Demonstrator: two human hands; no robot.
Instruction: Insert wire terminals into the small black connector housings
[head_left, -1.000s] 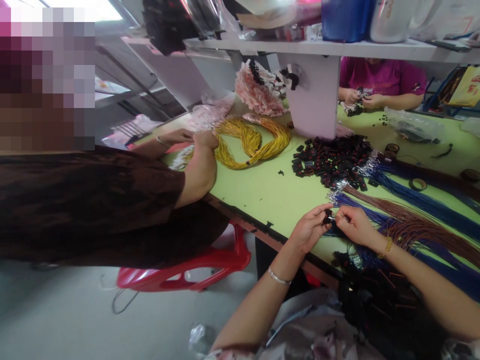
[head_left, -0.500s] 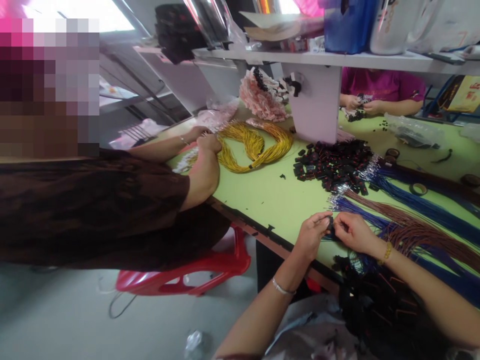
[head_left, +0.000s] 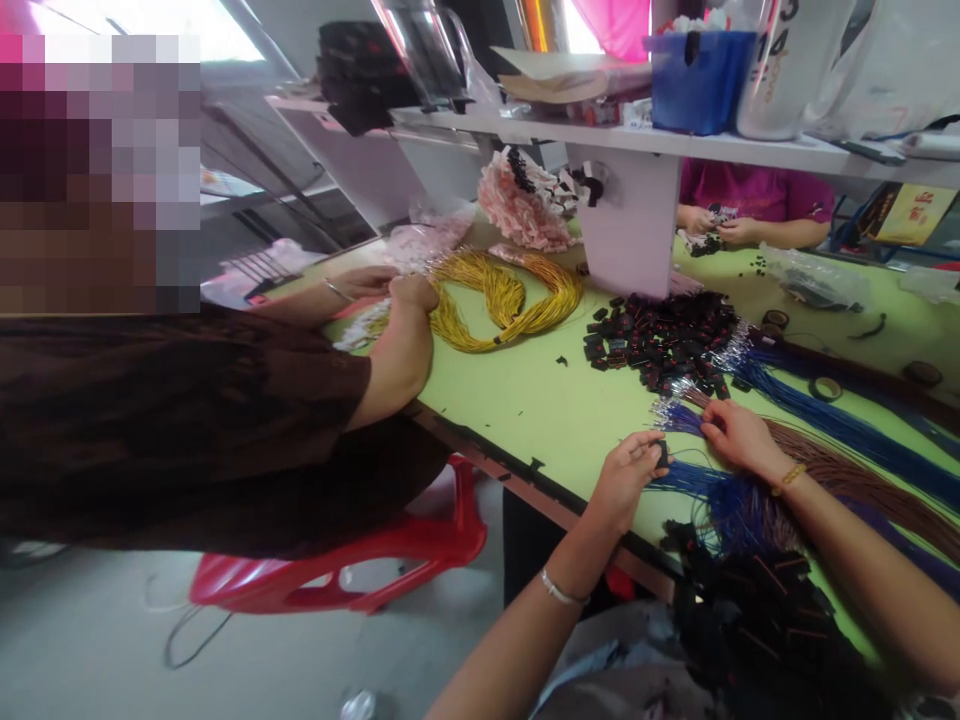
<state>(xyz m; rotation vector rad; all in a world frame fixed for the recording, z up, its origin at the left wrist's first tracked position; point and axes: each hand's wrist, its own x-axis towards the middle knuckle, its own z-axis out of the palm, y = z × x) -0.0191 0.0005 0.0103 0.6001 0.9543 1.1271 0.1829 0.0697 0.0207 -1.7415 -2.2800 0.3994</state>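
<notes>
Near the table's front edge, my left hand (head_left: 628,470) pinches a small black connector (head_left: 661,454) between thumb and fingers. Farther right, my right hand (head_left: 736,434) is closed at the terminal ends of the purple wires (head_left: 681,416) and brown wires (head_left: 810,455); whatever its fingertips grip is too small to make out. Blue wires (head_left: 694,478) run below and between the hands. Behind them lies a pile of black connectors (head_left: 660,340). More black pieces (head_left: 772,620) are heaped by my lap at the lower right.
At the left, a person in dark clothing (head_left: 172,430) handles yellow wire bundles (head_left: 480,300) on the green table (head_left: 517,400). Another person's hands (head_left: 720,228) work across it. A shelf (head_left: 750,150) spans above, and a red stool (head_left: 337,575) stands below.
My right hand has moved away from the black connector and my left hand, up and right to the wire ends. My left hand still holds the connector. The view has shifted slightly.
</notes>
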